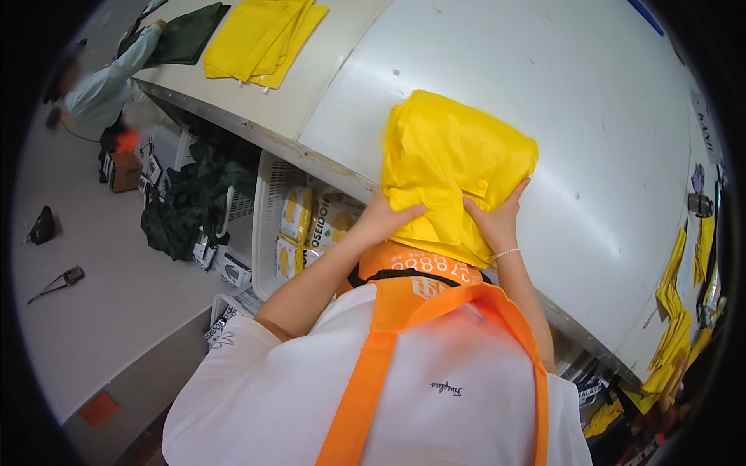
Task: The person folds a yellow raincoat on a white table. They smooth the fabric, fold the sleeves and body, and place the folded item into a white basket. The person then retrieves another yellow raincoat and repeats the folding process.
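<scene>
I grasp the yellow bundle (458,147) by its near sides: my left fingers (409,214) with the thumb pressed on top, my right fingers (518,193) curled along the other flank. What lies beneath I cannot tell. It sits at the near edge of the pale surface (606,186), just before my orange apron (435,262). The cloth is bright, slightly shiny, thickly folded and creased, with rounded corners and a round yellow button (482,185) beside a small dark gap.
</scene>
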`<state>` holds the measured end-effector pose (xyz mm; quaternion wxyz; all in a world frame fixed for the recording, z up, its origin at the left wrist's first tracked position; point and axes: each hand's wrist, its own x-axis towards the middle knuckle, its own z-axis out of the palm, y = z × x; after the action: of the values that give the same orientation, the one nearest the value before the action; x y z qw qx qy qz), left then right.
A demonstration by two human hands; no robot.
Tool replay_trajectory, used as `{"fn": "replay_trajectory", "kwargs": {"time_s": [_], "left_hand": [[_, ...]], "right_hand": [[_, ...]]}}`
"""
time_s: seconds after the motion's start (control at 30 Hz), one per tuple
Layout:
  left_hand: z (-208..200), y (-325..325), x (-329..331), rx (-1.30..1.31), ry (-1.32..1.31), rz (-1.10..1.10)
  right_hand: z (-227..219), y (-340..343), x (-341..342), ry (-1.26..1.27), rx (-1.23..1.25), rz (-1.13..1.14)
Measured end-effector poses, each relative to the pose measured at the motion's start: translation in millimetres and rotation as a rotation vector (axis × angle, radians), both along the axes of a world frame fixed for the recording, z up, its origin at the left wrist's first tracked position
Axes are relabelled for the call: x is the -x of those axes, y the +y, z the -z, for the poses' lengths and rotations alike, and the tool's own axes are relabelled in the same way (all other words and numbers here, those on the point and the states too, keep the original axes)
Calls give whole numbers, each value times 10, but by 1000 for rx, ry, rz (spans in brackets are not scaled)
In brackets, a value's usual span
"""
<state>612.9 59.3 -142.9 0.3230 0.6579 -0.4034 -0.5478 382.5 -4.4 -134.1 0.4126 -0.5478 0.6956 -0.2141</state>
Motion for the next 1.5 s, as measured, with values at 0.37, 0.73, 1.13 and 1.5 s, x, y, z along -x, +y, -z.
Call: {"fn": "replay_trajectory", "kwargs": {"time_s": [0.37, 0.73, 1.13, 1.5], "left_hand": [[20, -1022, 31, 19, -695, 82], [-162, -1148, -716, 217, -274, 887], [733, -2719, -3915, 307, -1464, -3], [558, -1483, -301, 544, -657, 303]], "right_hand": [[-616, -639, -1149, 598, 390, -438], [114, -1220, -1926, 1203, 608, -916], [-507, -1566, -1873, 867, 316, -1027], [-753, -887, 284, -345, -160, 157]]}}
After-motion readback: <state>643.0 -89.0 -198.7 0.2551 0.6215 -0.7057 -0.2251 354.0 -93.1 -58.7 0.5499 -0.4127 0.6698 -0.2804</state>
